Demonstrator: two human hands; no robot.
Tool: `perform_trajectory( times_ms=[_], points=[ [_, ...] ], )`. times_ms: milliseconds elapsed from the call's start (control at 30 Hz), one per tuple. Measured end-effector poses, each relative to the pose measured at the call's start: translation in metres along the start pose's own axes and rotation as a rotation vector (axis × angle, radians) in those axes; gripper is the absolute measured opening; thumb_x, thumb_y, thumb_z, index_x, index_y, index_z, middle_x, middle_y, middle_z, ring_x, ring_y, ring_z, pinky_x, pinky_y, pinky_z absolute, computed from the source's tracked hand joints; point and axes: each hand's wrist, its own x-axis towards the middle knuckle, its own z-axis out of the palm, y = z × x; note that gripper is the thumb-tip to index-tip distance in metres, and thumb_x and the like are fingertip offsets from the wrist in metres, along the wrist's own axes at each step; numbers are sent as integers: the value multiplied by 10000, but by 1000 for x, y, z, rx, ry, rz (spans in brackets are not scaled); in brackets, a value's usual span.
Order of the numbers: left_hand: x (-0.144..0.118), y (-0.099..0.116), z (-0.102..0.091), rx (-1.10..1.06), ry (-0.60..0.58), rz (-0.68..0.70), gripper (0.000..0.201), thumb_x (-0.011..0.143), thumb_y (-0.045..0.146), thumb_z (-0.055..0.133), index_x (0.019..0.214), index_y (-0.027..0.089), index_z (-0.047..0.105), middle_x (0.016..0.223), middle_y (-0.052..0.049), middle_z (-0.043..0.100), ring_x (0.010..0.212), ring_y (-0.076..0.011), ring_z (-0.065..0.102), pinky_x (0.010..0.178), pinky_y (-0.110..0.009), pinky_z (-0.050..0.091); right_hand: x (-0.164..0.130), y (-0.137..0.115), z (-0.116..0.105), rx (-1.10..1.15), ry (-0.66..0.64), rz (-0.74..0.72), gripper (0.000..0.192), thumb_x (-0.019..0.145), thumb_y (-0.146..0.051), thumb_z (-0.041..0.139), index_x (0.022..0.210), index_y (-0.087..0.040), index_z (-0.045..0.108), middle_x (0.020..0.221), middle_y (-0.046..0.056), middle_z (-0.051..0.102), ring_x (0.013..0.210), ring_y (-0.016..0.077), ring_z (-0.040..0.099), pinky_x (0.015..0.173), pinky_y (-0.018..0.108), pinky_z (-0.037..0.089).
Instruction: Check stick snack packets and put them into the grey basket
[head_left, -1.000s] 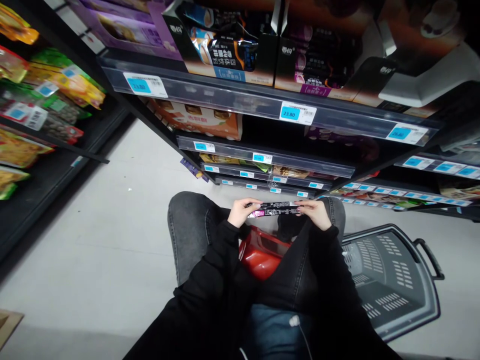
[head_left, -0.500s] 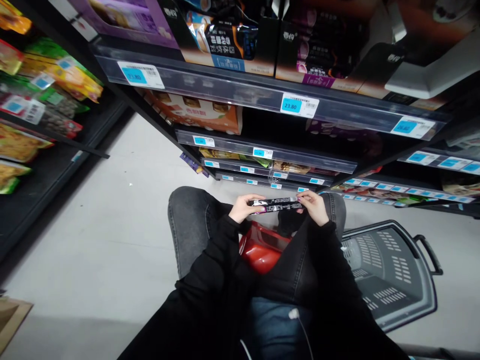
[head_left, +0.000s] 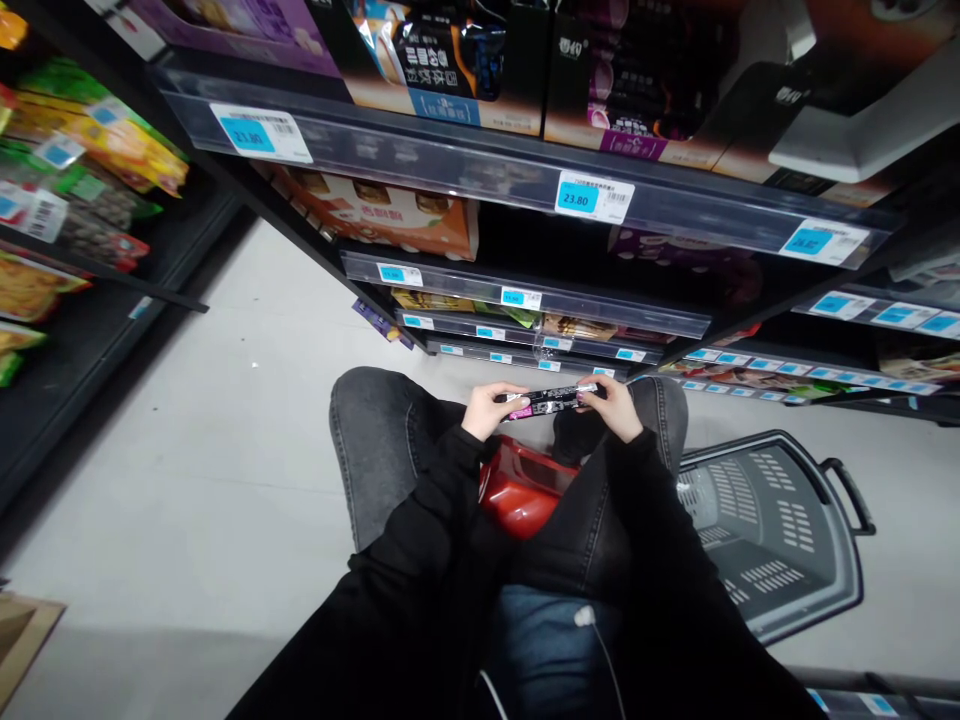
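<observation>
Between my two hands is a slim black stick packet [head_left: 553,402] with pale print and a pink patch near its left end. My left hand [head_left: 491,407] pinches that left end between thumb and fingers. At the other end, my right hand [head_left: 611,402] has its thumb and fingers closed on the packet near its tip. The packet lies almost level above my lap. Below it, between my legs, a shiny red package [head_left: 529,485] shows, partly covered by my thigh and sleeve.
A shopping basket [head_left: 847,590] stands on the floor to the right. Ahead rises a shelf rack [head_left: 450,165] with drink boxes and price tags. Another shelf [head_left: 75,390] on the left holds bagged snacks [head_left: 120,150]. A cardboard box edge [head_left: 34,640] shows at lower left.
My right hand has shifted a little left and inward along the packet. The packet has turned slightly, showing more of its pink patch. The view has shifted a little.
</observation>
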Motion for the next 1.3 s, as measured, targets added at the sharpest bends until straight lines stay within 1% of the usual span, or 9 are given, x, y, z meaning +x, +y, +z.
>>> perform_trajectory(
  times_ms=[133,200,333,433,667,800,900,1100,1300],
  points=[
    [2,2,-4,12,-36,-14,343,603,356,699,853,120,683,852,-74,695,812,-203,629,785,-307,471,0,-4,2,-82,79,-51,248,597,-391,681,685,-173,605,711,34,614,621,162,579,534,309,545],
    [2,2,-7,3,-128,-36,407,575,339,715,909,113,662,822,-65,690,788,-192,626,759,-295,474,0,-6,2,-118,72,-72,232,602,-374,679,668,-165,603,674,32,612,600,155,575,524,293,532],
    [-1,2,-4,34,-387,-86,504,531,289,738,984,100,626,761,-38,670,688,-153,612,681,-260,471,-2,-4,3,-151,-39,-60,224,598,-356,682,679,-160,610,683,27,615,555,137,565,494,282,520],
    [-6,1,5,142,-428,-90,435,563,304,718,938,96,646,736,-37,665,636,-137,593,624,-238,455,-2,-1,5,-150,-118,-20,257,578,-336,698,756,-171,614,702,17,604,560,140,567,463,281,520],
    [-5,-1,15,56,-393,-173,331,576,287,708,845,104,648,744,-48,685,670,-161,622,680,-263,463,3,9,5,-52,-99,-15,395,545,-326,728,891,-202,583,801,11,571,621,141,566,496,293,531],
    [-5,-4,26,-175,-249,-159,323,573,297,713,799,115,569,685,-29,658,630,-148,619,657,-277,473,5,16,19,194,-34,15,462,534,-345,729,940,-229,541,746,-24,572,641,130,579,591,309,540],
    [-6,-8,37,-293,-157,-175,333,626,345,670,830,122,529,651,-18,640,594,-157,619,623,-296,482,3,21,36,222,-44,55,320,576,-368,696,810,-203,553,686,-20,584,627,124,583,598,287,527],
    [-9,-14,45,26,-45,-38,272,699,301,619,898,116,603,768,-58,680,721,-173,634,703,-275,470,5,25,48,189,136,13,237,648,-366,627,791,-194,550,680,-11,602,617,127,585,532,246,496],
    [-10,-10,44,165,-28,-22,254,712,261,608,929,137,646,824,-55,702,783,-189,643,757,-283,469,12,28,43,321,94,5,241,627,-328,646,810,-201,553,747,-5,627,687,137,600,651,280,504]
  ],
)
